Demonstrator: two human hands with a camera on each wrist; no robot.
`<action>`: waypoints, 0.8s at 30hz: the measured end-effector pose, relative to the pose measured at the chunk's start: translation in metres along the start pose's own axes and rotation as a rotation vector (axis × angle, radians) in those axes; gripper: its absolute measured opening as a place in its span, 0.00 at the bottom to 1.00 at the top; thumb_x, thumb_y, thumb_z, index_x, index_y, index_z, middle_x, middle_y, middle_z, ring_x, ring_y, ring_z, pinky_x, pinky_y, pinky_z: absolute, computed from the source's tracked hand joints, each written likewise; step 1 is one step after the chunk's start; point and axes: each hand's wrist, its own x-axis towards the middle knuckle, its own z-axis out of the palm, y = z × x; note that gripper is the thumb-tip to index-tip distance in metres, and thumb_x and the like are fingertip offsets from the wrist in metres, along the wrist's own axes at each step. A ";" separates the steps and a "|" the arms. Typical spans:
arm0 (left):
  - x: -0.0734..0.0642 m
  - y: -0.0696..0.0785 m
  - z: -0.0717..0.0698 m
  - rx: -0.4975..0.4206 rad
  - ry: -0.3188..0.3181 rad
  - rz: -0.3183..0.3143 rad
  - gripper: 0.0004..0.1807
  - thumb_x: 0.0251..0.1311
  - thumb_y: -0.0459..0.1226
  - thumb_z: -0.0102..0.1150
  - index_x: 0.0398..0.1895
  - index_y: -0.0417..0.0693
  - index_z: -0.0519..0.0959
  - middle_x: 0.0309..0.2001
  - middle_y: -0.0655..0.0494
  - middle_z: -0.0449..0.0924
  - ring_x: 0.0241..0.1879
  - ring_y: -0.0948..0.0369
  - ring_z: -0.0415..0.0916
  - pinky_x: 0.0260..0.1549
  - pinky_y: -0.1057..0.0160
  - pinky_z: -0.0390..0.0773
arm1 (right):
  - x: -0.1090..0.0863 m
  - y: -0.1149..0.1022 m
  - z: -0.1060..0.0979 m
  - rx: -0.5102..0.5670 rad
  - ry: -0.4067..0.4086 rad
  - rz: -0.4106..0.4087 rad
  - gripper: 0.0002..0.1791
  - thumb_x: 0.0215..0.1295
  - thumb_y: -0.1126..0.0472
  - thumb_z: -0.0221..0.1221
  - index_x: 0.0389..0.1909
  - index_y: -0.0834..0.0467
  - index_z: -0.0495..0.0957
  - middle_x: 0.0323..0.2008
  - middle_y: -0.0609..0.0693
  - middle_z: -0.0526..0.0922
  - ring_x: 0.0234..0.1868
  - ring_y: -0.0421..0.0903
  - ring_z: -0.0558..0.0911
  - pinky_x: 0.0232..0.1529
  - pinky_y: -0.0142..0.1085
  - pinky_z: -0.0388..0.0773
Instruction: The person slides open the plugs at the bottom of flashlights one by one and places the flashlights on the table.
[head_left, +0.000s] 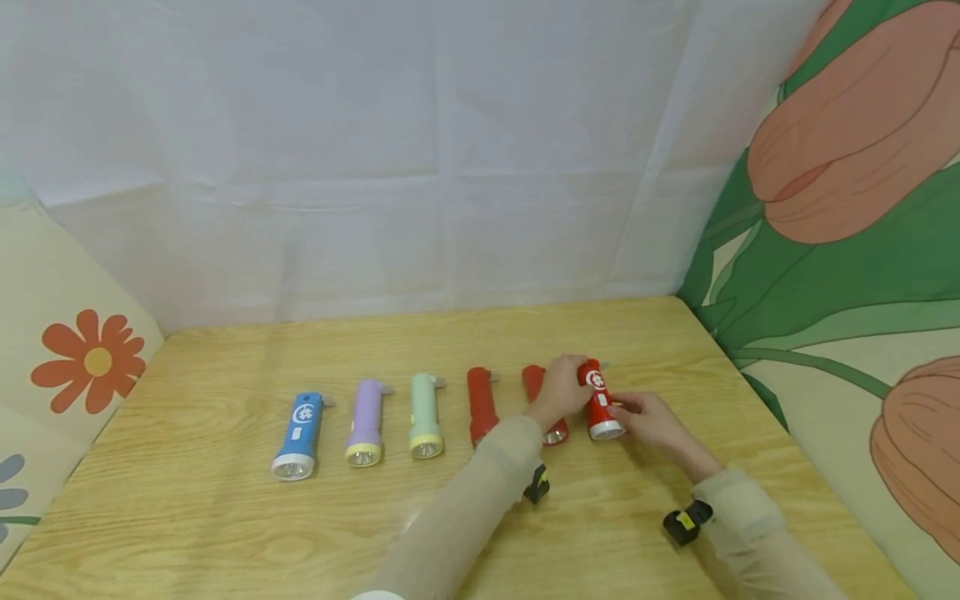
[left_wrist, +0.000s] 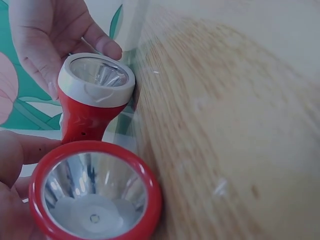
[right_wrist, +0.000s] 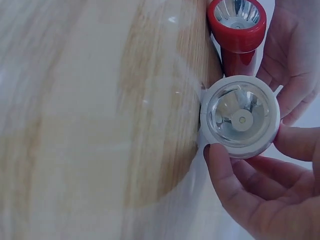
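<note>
A red flashlight with a white head lies at the right end of a row of flashlights, its lens towards me. My left hand holds it near the tail, reaching over a plain red flashlight that it partly hides. At the head end, my right hand grips the side of the same flashlight. The right wrist view shows the thumb and fingers of the right hand around the white rim. In the left wrist view, the plain red flashlight's lens fills the foreground.
Leftward in the row lie another red flashlight, a mint green one, a purple one and a blue one. All rest on the wooden table. A white cloth hangs behind, with floral panels at both sides.
</note>
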 end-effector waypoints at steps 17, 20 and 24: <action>0.004 -0.001 0.002 -0.032 -0.058 -0.067 0.18 0.52 0.32 0.61 0.48 0.38 0.78 0.44 0.50 0.79 0.43 0.60 0.74 0.43 0.69 0.73 | 0.005 0.000 0.001 0.032 -0.029 0.046 0.20 0.68 0.66 0.46 0.53 0.79 0.65 0.45 0.70 0.75 0.38 0.49 0.78 0.32 0.39 0.79; 0.004 -0.001 0.002 -0.037 -0.073 -0.100 0.18 0.52 0.33 0.62 0.48 0.39 0.77 0.44 0.50 0.78 0.43 0.60 0.73 0.43 0.69 0.73 | 0.006 0.000 0.001 0.017 -0.033 0.045 0.20 0.68 0.66 0.46 0.52 0.79 0.66 0.45 0.69 0.75 0.37 0.48 0.78 0.31 0.39 0.79; 0.005 0.000 0.001 -0.040 -0.086 -0.123 0.18 0.52 0.33 0.61 0.49 0.39 0.77 0.44 0.50 0.78 0.43 0.60 0.73 0.43 0.69 0.73 | 0.006 0.000 0.001 0.008 -0.035 0.043 0.20 0.68 0.66 0.46 0.52 0.79 0.66 0.44 0.70 0.76 0.36 0.48 0.78 0.30 0.38 0.79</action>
